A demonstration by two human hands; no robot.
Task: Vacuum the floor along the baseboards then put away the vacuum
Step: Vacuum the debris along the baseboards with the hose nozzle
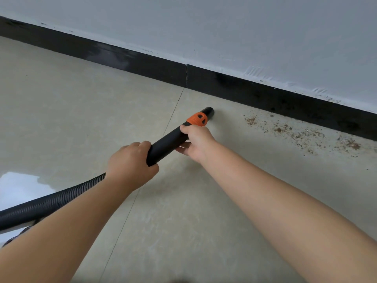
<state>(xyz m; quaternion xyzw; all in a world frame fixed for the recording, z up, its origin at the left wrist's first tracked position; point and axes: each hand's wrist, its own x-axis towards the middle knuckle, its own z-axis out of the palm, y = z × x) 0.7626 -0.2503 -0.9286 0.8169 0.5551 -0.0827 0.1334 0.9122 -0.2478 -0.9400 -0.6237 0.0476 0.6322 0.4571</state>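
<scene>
Two bare forearms enter from the bottom edge, nearest the camera, both reaching forward to a black vacuum wand (166, 142). The left hand (130, 162) is wrapped fully round the rear end of the wand, where the ribbed hose (51, 201) joins it and trails off to the lower left. The right hand (196, 142) grips the wand further forward, just behind the orange collar (197, 119), with the thumb on top and the fingers curled beneath. Neither hand has any slack in its hold.

The nozzle tip (209, 111) is down at the tiled floor (81, 111), near the black baseboard (155, 67) but not touching it. To the right of the tip, along the foot of the baseboard, lies a band of brown debris (295, 133), apart from the nozzle. The floor to the left of the tip shows no comparable dirt.

Assessment: the vacuuming step is in hand and is not finished; putting away has not been reached. The vacuum body is not in view.

The next move calls for sweeping the tip rightward along the baseboard into the debris, keeping the opening low and close to the joint between floor and baseboard. The hose will need enough slack to follow.
</scene>
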